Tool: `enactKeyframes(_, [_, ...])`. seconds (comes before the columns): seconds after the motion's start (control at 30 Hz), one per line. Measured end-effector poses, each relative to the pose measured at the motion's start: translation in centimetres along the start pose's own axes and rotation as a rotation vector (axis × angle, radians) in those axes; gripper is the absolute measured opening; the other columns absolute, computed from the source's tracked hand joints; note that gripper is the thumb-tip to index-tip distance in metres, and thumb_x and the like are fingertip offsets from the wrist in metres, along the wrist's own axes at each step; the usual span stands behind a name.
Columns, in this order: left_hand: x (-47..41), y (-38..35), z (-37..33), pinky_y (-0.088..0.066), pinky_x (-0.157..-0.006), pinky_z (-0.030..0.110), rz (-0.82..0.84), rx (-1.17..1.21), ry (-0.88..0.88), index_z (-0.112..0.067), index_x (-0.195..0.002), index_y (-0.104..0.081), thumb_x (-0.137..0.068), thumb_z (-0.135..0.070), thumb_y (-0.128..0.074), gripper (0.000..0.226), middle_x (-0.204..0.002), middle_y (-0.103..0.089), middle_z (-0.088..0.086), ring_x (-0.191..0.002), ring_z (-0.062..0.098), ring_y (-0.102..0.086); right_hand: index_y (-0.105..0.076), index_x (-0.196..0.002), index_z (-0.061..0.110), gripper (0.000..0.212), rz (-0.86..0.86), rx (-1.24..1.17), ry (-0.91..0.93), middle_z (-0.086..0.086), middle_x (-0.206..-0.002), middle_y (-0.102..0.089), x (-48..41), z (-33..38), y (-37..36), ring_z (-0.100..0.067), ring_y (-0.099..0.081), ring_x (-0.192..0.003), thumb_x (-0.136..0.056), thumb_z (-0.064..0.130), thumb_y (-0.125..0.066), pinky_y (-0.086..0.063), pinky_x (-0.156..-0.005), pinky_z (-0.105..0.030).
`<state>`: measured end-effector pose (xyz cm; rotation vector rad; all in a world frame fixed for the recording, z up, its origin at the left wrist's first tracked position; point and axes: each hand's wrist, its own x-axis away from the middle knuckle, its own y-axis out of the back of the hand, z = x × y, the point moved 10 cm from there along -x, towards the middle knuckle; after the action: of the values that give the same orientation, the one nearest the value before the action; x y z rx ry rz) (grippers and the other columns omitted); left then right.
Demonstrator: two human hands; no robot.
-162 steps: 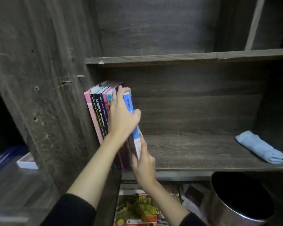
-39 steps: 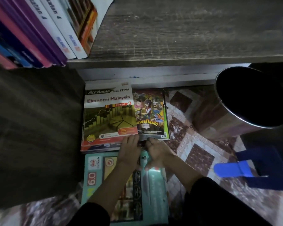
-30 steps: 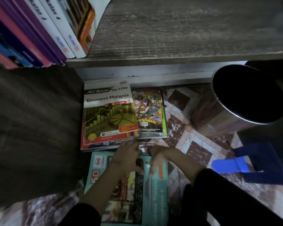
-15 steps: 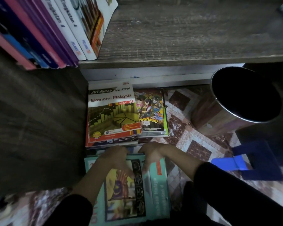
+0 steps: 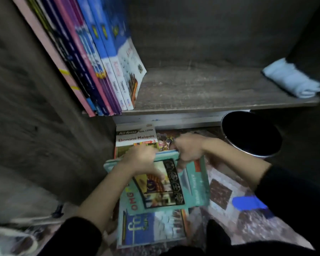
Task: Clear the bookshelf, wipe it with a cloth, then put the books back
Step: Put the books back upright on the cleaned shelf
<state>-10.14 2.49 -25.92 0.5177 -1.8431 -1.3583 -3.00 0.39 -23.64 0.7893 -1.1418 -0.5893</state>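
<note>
The dark wooden bookshelf (image 5: 201,93) fills the upper half of the scene, its board bare through the middle. At eleven o'clock a row of books (image 5: 92,58) stands on that board, leaning over to the right, with pink, purple and blue spines. Off at three o'clock, down on the patterned floor (image 5: 220,193), sits a round metal bin (image 5: 251,134) with a dark inside.

Dead centre, a teal book (image 5: 194,183) is tilted up off a stack on the floor. A blue-covered book (image 5: 151,228) lies under it at six o'clock. Just past it at twelve o'clock lies the Ekonomi Malaysia book (image 5: 135,136), flat and face up, with a comic (image 5: 166,143) touching its right side.

A pale blue cloth (image 5: 292,79) lies folded at two o'clock, on the far right end of the shelf board and well apart from the books.

The left hand (image 5: 140,159) grasps the teal book's top edge, fingers curled over it. The right hand (image 5: 189,147) clutches the same edge just beside it, though blur hides its fingers. A small bright blue thing (image 5: 248,203) lies on the floor at four o'clock, too smeared to name.
</note>
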Motion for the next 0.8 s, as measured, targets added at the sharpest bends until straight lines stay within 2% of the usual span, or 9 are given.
enactKeyframes(0.13, [1.9,7.6,-2.1,-0.043,-0.069,0.029,-0.177,0.081,-0.048,-0.026,-0.100,-0.062,-0.059,-0.069,-0.073,0.060,-0.102,-0.069,-0.003,-0.099,0.020,-0.061,-0.069,-0.097,0.027,0.035,-0.157,0.047,-0.056,0.007,-0.080,-0.060,6.5,-0.9,6.1,-0.011,-0.055,-0.077,-0.066,0.033,-0.084,-0.036,-0.059,-0.025])
enactKeyframes(0.23, [2.7,12.7,-4.9,-0.043,-0.069,0.031,-0.283,-0.027,-0.097,-0.025,-0.101,-0.063,-0.058,-0.073,-0.070,0.066,-0.103,-0.069,0.000,-0.102,0.024,-0.061,-0.067,-0.087,0.028,0.030,-0.247,0.059,-0.111,0.006,-0.079,-0.066,10.8,-1.8,9.7,-0.012,-0.059,-0.076,-0.064,0.036,-0.085,-0.039,-0.059,-0.025])
enactKeyframes(0.33, [3.4,17.9,-7.8,-0.040,-0.067,0.031,-0.373,-0.082,-0.150,-0.026,-0.084,-0.056,-0.056,-0.075,-0.069,0.058,-0.098,-0.069,0.003,-0.098,0.026,-0.061,-0.071,-0.092,0.020,0.039,-0.336,0.089,-0.184,-0.001,-0.086,-0.073,14.9,-2.7,13.1,-0.017,-0.065,-0.079,-0.062,0.040,-0.085,-0.048,-0.065,-0.027])
enactKeyframes(0.43, [4.4,22.9,-10.2,-0.039,-0.067,0.031,-0.498,-0.122,-0.182,-0.029,-0.075,-0.049,-0.054,-0.077,-0.067,0.055,-0.094,-0.069,0.003,-0.096,0.027,-0.062,-0.068,-0.086,0.025,0.030,-0.421,0.092,-0.234,0.003,-0.083,-0.072,19.5,-3.2,16.5,-0.006,-0.063,-0.067,-0.064,0.038,-0.085,-0.048,-0.058,-0.018])
enactKeyframes(0.57, [6.9,28.9,-13.0,-0.041,-0.076,0.032,-0.787,-0.173,-0.149,-0.030,-0.106,-0.061,-0.058,-0.078,-0.063,0.068,-0.109,-0.068,-0.001,-0.106,0.025,-0.060,-0.067,-0.083,0.025,0.025,-0.545,0.018,-0.271,0.007,-0.076,-0.070,24.9,-4.4,20.4,-0.001,-0.064,-0.064,-0.065,0.031,-0.085,-0.049,-0.055,-0.017])
enactKeyframes(0.63, [8.0,30.4,-13.8,-0.034,-0.099,0.035,-0.960,-0.139,-0.144,-0.035,-0.126,-0.053,-0.060,-0.079,-0.060,0.080,-0.131,-0.057,-0.004,-0.124,0.021,-0.049,-0.068,-0.085,0.023,0.025,-0.600,-0.097,-0.282,0.004,-0.076,-0.073,26.7,-6.1,21.1,-0.004,-0.068,-0.063,-0.066,0.026,-0.085,-0.055,-0.056,-0.018])
enactKeyframes(0.67, [8.3,30.5,-14.1,-0.019,-0.111,0.041,-1.053,-0.135,-0.141,-0.034,-0.136,-0.044,-0.061,-0.079,-0.057,0.089,-0.145,-0.044,-0.002,-0.136,0.020,-0.036,-0.069,-0.087,0.020,0.026,-0.627,-0.166,-0.284,0.002,-0.078,-0.074,27.3,-7.1,20.9,-0.006,-0.069,-0.063,-0.067,0.024,-0.085,-0.057,-0.058,-0.020])
enactKeyframes(0.73, [8.4,30.0,-13.8,0.010,-0.109,0.056,-1.212,-0.068,-0.051,-0.033,-0.149,-0.020,-0.057,-0.081,-0.052,0.108,-0.158,-0.013,0.002,-0.146,0.024,-0.008,-0.070,-0.090,0.013,0.028,-0.702,-0.308,-0.285,-0.004,-0.081,-0.075,28.2,-9.3,20.1,-0.013,-0.072,-0.066,-0.067,0.018,-0.085,-0.059,-0.060,-0.026])
enactKeyframes(0.8, [7.9,28.5,-11.7,0.017,-0.102,0.059,-1.295,0.172,0.100,-0.033,-0.149,0.001,-0.053,-0.082,-0.056,0.122,-0.159,0.005,0.007,-0.145,0.029,0.005,-0.070,-0.093,0.006,0.030,-0.774,-0.504,-0.279,-0.011,-0.083,-0.075,28.5,-11.4,18.4,-0.023,-0.073,-0.071,-0.068,0.012,-0.084,-0.060,-0.062,-0.033])
